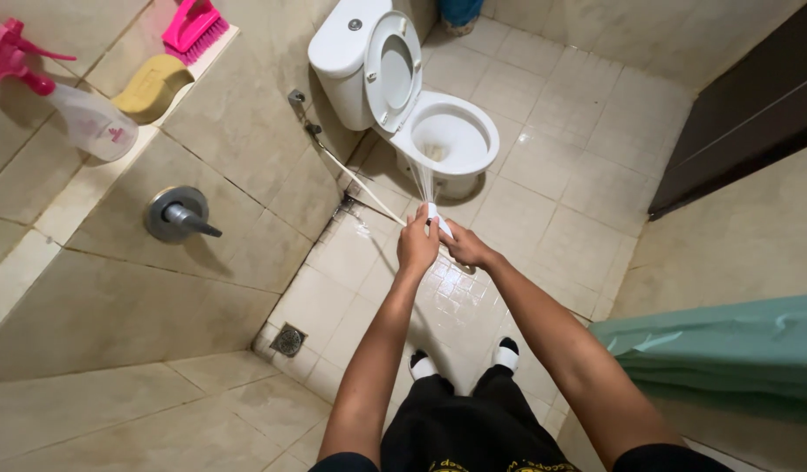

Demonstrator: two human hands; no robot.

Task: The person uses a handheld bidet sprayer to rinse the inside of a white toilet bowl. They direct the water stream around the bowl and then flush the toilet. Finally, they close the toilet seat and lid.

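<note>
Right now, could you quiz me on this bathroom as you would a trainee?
1. True or false: the toilet has its seat raised.
2. What do the left hand and right hand grip together? A) sprayer B) pink brush C) spray bottle
3. Fill in: the water sprays toward the ____.

Key: 1 true; 2 A; 3 toilet.

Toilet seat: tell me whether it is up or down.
Up. The toilet seat leans back against the tank, leaving the bowl rim bare while water sprays in.
</note>
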